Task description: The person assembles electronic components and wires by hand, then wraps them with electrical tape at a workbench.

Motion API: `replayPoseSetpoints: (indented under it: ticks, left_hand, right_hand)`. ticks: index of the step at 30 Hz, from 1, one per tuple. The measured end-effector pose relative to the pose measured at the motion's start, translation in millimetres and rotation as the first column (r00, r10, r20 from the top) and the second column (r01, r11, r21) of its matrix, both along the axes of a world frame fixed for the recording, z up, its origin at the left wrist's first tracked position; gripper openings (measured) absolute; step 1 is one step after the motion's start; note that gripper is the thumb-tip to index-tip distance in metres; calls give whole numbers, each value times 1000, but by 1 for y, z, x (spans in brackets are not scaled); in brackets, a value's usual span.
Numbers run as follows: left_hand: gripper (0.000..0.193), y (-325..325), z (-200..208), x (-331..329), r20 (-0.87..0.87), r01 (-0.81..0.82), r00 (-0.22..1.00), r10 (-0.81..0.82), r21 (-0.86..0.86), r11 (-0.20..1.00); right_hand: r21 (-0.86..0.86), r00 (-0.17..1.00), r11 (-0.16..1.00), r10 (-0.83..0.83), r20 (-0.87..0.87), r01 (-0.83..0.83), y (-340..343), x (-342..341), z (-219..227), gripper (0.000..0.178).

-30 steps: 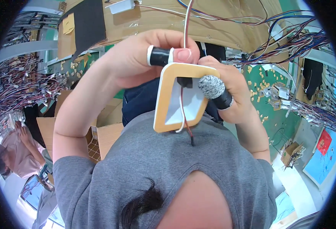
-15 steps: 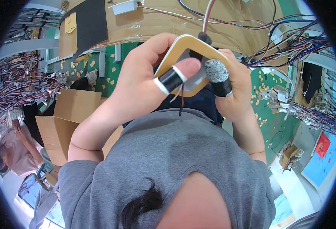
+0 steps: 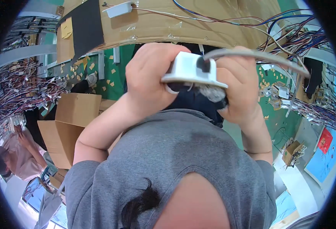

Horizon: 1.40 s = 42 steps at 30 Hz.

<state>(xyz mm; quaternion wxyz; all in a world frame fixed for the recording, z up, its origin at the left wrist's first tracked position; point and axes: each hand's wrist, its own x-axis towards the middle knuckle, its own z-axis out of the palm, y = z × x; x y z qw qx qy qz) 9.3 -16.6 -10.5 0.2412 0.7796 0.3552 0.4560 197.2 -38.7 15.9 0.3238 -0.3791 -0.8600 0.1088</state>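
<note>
In front of my chest, both hands hold a white plastic housing (image 3: 186, 65) with a wide flat flange along its lower side. My left hand (image 3: 148, 74) is closed on the left end, its thumb mostly hidden beneath the flange. My right hand (image 3: 239, 82) grips the right end; a grey speckled cover (image 3: 212, 92) and black band are on its thumb, below the flange. A black fitting (image 3: 203, 64) sits in the housing wall. From there a pale grey cable (image 3: 261, 56), blurred by motion, stretches out over my right hand to the right.
Beyond my hands is a cardboard-covered table (image 3: 152, 26) with a small white wired box (image 3: 119, 10), a black sheet (image 3: 87, 28) and tangled wires (image 3: 299, 44). More wire bundles (image 3: 26, 82) hang at left. An open carton (image 3: 76, 108) and a person (image 3: 21, 150) are on the left.
The housing has been tilted, so its white outer side shows instead of its tan-edged open underside. Its cable has swung from pointing up to lying off to the right.
</note>
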Motion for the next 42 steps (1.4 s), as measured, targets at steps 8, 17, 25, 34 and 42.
replayPoseSetpoints:
  ticks: [8,17,25,34,42]
  left_hand:
    - [37,13,39,-31,103,307,939,-329,-684,662]
    - [22,-9,1,-29,275,286,945,-175,-957,40]
    - [27,-14,1,-19,320,328,945,70,-931,-162]
    - [7,-24,-18,-18,364,328,918,157,-920,214]
    - [11,-5,10,-34,324,325,946,-24,-937,129]
  right_hand:
    - [-85,987,996,28,161,-14,-20,-10,-23,22]
    - [-565,963,781,197,-183,-267,-35,-1,-43,27]
    - [-782,787,535,-310,-534,-320,-22,-3,-8,40]
    - [-552,972,812,72,-224,-188,-13,-19,-12,47]
    - [-687,965,692,50,-258,-220,-10,-18,6,54]
